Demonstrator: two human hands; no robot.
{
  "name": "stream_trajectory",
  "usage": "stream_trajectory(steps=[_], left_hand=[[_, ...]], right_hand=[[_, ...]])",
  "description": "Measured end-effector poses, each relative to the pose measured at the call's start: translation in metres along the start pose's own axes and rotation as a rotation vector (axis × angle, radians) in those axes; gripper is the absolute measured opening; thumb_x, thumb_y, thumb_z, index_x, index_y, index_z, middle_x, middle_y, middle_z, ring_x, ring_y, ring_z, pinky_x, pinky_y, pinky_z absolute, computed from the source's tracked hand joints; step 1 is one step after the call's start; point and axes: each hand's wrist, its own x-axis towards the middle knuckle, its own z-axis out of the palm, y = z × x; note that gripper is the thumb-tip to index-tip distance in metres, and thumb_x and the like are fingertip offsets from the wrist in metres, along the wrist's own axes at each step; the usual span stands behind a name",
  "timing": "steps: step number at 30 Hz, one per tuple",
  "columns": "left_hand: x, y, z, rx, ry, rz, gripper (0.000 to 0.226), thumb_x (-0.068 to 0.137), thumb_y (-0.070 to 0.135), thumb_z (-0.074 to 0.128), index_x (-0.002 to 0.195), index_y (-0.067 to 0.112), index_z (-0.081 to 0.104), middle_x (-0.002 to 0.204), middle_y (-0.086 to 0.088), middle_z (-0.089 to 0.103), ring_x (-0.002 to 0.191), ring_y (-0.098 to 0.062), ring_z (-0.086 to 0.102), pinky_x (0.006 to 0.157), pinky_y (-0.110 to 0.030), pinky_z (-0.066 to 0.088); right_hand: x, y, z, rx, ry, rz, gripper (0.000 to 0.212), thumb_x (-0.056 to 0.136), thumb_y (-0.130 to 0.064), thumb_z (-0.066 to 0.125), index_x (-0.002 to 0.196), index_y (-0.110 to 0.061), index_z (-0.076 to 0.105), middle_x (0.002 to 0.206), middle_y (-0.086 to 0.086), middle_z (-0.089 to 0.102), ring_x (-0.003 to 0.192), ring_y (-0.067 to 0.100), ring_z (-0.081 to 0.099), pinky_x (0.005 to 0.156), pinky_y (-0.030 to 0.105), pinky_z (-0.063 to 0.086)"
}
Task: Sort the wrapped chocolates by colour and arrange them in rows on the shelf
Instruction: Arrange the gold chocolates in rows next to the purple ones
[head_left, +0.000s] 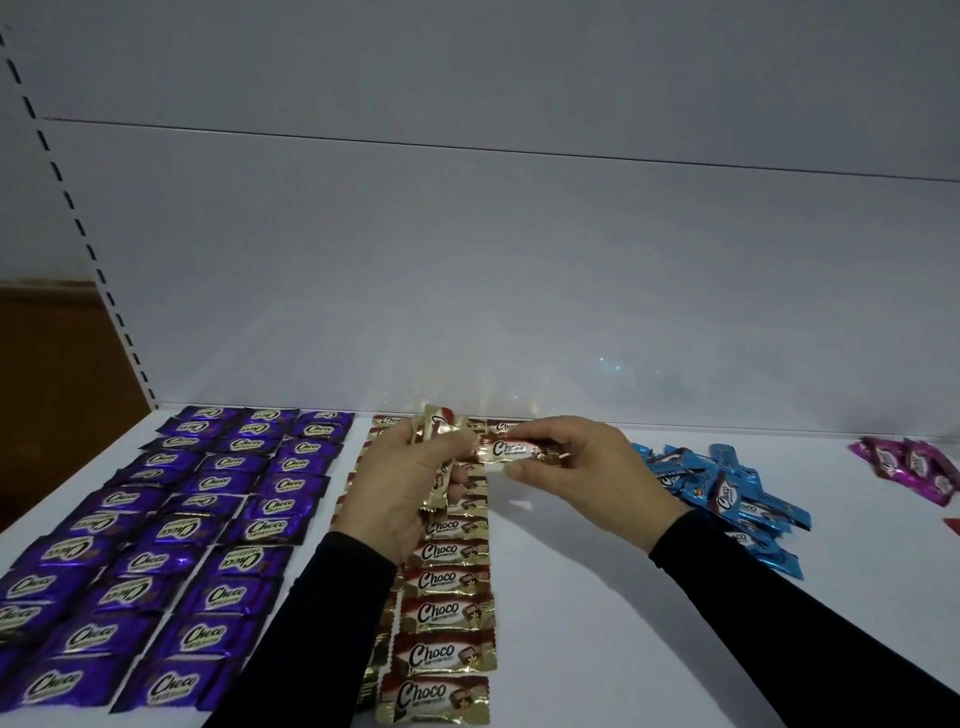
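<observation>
Purple Choco chocolates (208, 525) lie in three neat rows on the left of the white shelf (597, 597). Gold Choco chocolates (449, 613) form rows down the middle. My left hand (400, 488) hovers over the gold rows and grips a bunch of gold chocolates (439, 431). My right hand (582, 462) pinches one gold chocolate (506, 449) held level beside the left hand, above the far end of the gold rows. A loose pile of blue chocolates (727, 493) lies to the right.
A small heap of pink chocolates (914, 465) sits at the far right, with a red scrap (953, 524) at the frame edge. The white back panel (519, 260) rises behind the shelf; a slotted upright (83, 228) runs along the left.
</observation>
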Motion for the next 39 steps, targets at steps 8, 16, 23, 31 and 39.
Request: stream_trajectory(steps=[8, 16, 23, 31, 39], left_hand=[[0.003, 0.004, -0.006, -0.081, 0.090, 0.049, 0.013, 0.087, 0.003, 0.071, 0.098, 0.003, 0.065, 0.075, -0.008, 0.065, 0.048, -0.011, 0.055, 0.039, -0.021, 0.045], [0.003, 0.005, -0.007, -0.064, 0.083, 0.041, 0.013, 0.087, 0.006, 0.071, 0.098, 0.005, 0.064, 0.073, -0.005, 0.065, 0.051, -0.011, 0.055, 0.044, -0.023, 0.045], [0.002, 0.005, -0.007, -0.082, 0.084, 0.037, 0.011, 0.088, 0.004, 0.070, 0.097, 0.005, 0.065, 0.075, -0.006, 0.065, 0.051, -0.011, 0.056, 0.041, -0.021, 0.045], [0.000, 0.007, -0.007, -0.099, 0.093, 0.032, 0.011, 0.087, 0.003, 0.070, 0.098, 0.004, 0.065, 0.074, -0.007, 0.065, 0.049, -0.010, 0.056, 0.040, -0.021, 0.045], [-0.001, 0.008, -0.006, -0.102, 0.090, 0.009, 0.009, 0.088, 0.003, 0.069, 0.096, 0.003, 0.064, 0.073, -0.007, 0.065, 0.048, -0.010, 0.056, 0.039, -0.020, 0.045]], right_hand=[[0.018, 0.034, 0.013, -0.446, -0.036, 0.172, 0.018, 0.080, -0.042, 0.061, 0.091, -0.038, 0.074, 0.096, -0.005, 0.057, 0.090, 0.014, 0.056, 0.071, 0.022, 0.040], [0.011, 0.032, 0.007, -0.450, -0.083, 0.065, 0.035, 0.095, -0.042, 0.058, 0.126, -0.028, 0.065, 0.121, -0.007, 0.050, 0.117, 0.009, 0.047, 0.091, 0.019, 0.031], [-0.009, 0.033, 0.016, -0.667, -0.259, -0.104, 0.034, 0.101, -0.049, 0.034, 0.107, -0.026, 0.057, 0.121, -0.009, 0.047, 0.111, 0.012, 0.041, 0.099, 0.038, 0.036], [0.005, 0.039, 0.024, -0.699, -0.265, -0.102, 0.035, 0.102, -0.052, 0.029, 0.102, -0.026, 0.052, 0.118, -0.008, 0.046, 0.107, 0.014, 0.041, 0.094, 0.038, 0.035], [0.011, 0.042, 0.029, -0.722, -0.244, -0.110, 0.032, 0.101, -0.053, 0.029, 0.098, -0.027, 0.048, 0.117, -0.008, 0.045, 0.104, 0.015, 0.040, 0.088, 0.035, 0.033]])
